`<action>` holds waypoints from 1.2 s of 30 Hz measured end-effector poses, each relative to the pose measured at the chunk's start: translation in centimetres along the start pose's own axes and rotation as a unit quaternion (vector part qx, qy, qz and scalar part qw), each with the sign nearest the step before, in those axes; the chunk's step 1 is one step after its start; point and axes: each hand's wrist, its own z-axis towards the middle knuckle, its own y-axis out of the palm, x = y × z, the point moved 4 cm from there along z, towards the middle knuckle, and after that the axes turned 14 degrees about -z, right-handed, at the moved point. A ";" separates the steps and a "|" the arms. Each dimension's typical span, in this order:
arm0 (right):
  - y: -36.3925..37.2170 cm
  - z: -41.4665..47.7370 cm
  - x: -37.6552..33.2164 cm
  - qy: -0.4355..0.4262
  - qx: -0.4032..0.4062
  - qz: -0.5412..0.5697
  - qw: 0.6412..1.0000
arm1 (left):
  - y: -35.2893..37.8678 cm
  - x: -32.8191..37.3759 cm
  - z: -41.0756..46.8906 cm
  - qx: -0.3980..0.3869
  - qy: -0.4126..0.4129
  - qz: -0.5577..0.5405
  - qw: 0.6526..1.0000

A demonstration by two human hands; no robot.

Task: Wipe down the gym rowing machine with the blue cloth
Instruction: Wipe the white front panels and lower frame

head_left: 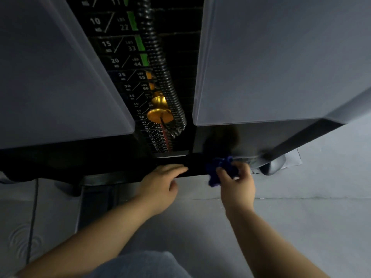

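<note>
I look down the front of the gym machine, at its black base frame [112,177] near the floor. My right hand [237,185] grips the crumpled blue cloth [219,169] and holds it against the lower right corner of the frame, below the right grey shroud [281,61]. My left hand [160,183] lies with straight fingers on the black base bar, just left of the cloth, holding nothing.
A weight stack [124,63] with numbered plates runs between the left grey shroud [50,77] and the right one, with a gold selector pin [159,111] and a coiled black cable [160,63]. A rounded machine foot [274,165] stands right of the cloth. Grey floor [200,227] lies below.
</note>
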 end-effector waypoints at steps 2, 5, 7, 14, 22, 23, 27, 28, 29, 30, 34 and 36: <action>-2.9 1.5 0.2 -0.019 0.099 -0.055 0.993 | 0.1 0.4 0.3 0.000 0.029 0.102 0.994; -4.9 3.6 0.9 0.029 0.157 -0.060 0.985 | 1.4 0.6 0.7 -0.029 0.001 0.163 0.986; -4.0 3.8 1.0 0.057 0.142 -0.069 0.986 | 1.7 0.5 0.6 -0.022 -0.003 0.173 0.985; 0.3 0.3 -0.2 -0.111 -0.005 -0.158 0.981 | 1.6 0.8 0.5 -0.033 0.002 0.190 0.981; -5.8 5.0 1.4 0.038 0.127 -0.105 0.986 | 1.9 0.7 0.3 -0.038 0.011 0.187 0.982; -5.1 4.6 1.0 0.028 0.113 -0.117 0.986 | 2.0 0.6 0.3 -0.036 0.014 0.192 0.981; -1.2 2.1 0.0 -0.095 -0.014 -0.175 0.980 | 2.5 0.2 0.2 -0.037 0.027 0.208 0.977; -0.5 1.7 0.0 -0.136 -0.057 -0.198 0.969 | 2.5 0.3 0.1 -0.040 0.027 0.219 0.975; -0.3 1.6 0.0 -0.152 -0.076 -0.201 0.965 | 2.6 0.1 0.0 -0.043 0.024 0.224 0.973; -0.5 2.0 0.3 -0.138 -0.060 -0.184 0.971 | 2.7 0.1 0.0 -0.042 0.024 0.229 0.972; -4.2 5.2 1.9 0.016 0.114 -0.068 0.991 | 2.6 0.0 0.2 -0.030 0.038 0.231 0.972; -4.6 5.6 1.9 0.049 0.131 -0.079 0.987 | 2.6 -0.3 0.3 -0.033 0.039 0.248 0.967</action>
